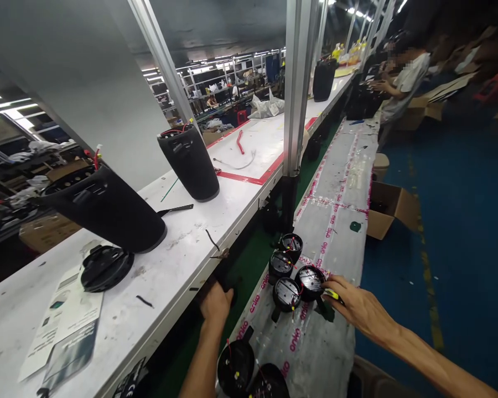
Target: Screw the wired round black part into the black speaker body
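Note:
My right hand (359, 307) is closed around a small yellow-and-black tool (334, 295), its exact kind unclear. Its fingertips are right at the rim of a round black housing (311, 281) with wires on it. Three similar housings stand close by: one in front-left (286, 294), one behind it (281, 264) and one farther back (291, 243). Nearer to me are two more, a housing with a red wire (235, 367) and another (269, 382) cut by the frame edge. My left hand (216, 303) reaches at the white bench's edge, thumb apart, other fingers mostly hidden.
On the white bench (182, 243) stand tall black speaker bodies (108, 210) (191, 163), beside a black round part (107, 268) and printed sheets (62, 326). A metal post (294, 88) rises from its edge. A person (406, 77) works at the far end; an open carton (384, 207) sits right.

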`<state>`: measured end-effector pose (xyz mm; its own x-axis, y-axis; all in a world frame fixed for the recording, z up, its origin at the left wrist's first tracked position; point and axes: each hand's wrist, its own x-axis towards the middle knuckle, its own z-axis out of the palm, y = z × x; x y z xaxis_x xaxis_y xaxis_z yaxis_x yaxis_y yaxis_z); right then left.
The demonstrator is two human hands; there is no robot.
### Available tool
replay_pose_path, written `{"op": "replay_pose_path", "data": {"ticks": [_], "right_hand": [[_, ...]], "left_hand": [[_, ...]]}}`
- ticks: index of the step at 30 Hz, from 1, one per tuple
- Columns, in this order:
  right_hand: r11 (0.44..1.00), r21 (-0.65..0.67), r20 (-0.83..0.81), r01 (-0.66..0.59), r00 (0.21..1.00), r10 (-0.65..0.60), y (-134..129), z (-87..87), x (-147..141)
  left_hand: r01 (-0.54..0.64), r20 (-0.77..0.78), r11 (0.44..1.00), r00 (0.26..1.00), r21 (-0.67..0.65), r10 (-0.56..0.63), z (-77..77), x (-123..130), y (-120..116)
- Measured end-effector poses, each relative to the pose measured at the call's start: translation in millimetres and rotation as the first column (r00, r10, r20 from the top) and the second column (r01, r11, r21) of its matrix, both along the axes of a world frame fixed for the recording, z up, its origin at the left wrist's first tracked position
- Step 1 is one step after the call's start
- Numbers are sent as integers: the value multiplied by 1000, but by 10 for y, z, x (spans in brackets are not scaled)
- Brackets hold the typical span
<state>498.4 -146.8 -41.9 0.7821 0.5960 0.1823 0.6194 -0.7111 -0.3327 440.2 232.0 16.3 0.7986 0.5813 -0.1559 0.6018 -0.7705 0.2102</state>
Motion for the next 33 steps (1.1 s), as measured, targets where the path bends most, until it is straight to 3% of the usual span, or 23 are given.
{"op": "replay_pose_path", "data": {"ticks": [2,4,9,14,18,22,27,30,33], "right_hand": [[1000,14,10,2,1000,-2,-7,-3,-31],[1000,29,14,-3,1000,2,-10,-15,-57],[998,53,6,18,1000,-18,-4,-45,-95],[999,23,-12,44,999,-44,-19,-27,-143],[999,-16,-8,37,999,-37,-115,-61,-284],[996,-53,-2,-67,998,67,-163,-319,-513],[977,-57,-18,-203,979,203,20,-886,-678],[979,-47,-12,-197,980,197,188,-1153,-677],[984,-30,0,-174,985,174,290,-1222,-698]], "left_hand": [[10,-40,998,999,-63,-13,-29,49,165],[68,-39,990,997,-123,-73,-10,75,182],[236,16,946,971,-222,-239,84,125,-221],[306,13,901,948,-308,-318,-54,209,-593],[329,59,875,942,-354,-330,-133,203,-653],[335,160,862,942,-380,-295,-45,84,-581],[282,305,892,936,-354,-175,250,-480,-352],[190,372,919,927,-346,-51,440,-1094,-288],[37,397,939,911,-341,108,517,-1862,-368]]}}
